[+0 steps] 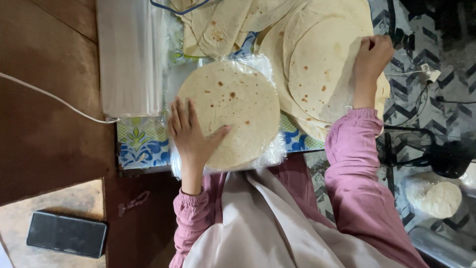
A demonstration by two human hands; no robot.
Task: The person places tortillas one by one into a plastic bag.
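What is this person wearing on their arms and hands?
Both arms are in loose, dusty-pink long sleeves gathered into elastic cuffs at the wrists. The left hand and right hand are bare: no gloves, and no rings or bracelets that I can make out.
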